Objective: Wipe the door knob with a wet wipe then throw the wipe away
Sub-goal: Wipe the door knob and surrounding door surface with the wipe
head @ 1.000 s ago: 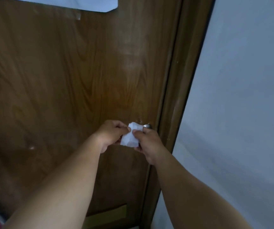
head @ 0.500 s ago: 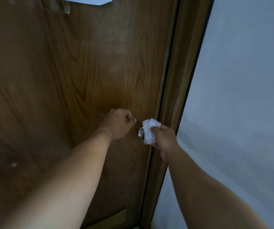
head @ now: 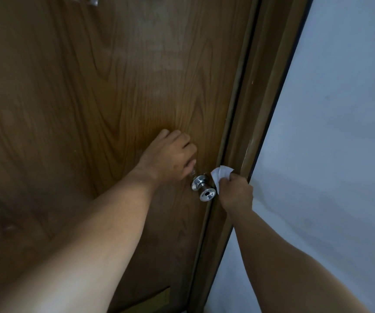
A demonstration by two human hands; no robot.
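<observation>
Looking through the head view, the only one I have: the knob point(head: 203, 187) is a polished metal one, mounted on the wooden door point(head: 91, 109) close to the frame point(head: 249, 109). My call on handling: rigid, fixed to the door, smooth and probably slick once wet, so I'd wrap it around the round sides, not just dab the flat face with the keyhole. The wipe point(head: 220, 175) is white, crumpled, thin, and by my guess soft, limp and near weightless; it needs a pinch on a bunched part so it doesn't slip loose.

Right hand point(head: 236, 193) is closed on the wipe, fingers curled tight, most of the wipe bunched inside with a white fan sticking out above the thumb. Wipe sits just right of the knob, at its edge; I can't tell if it touches the metal.

Left hand point(head: 170, 154) is a loose fist resting against the door just up-left of the knob. Something small and glinting shows under its fingertips, too small to identify. It's near the knob's base plate, not on the knob itself.

No bin in sight.
</observation>
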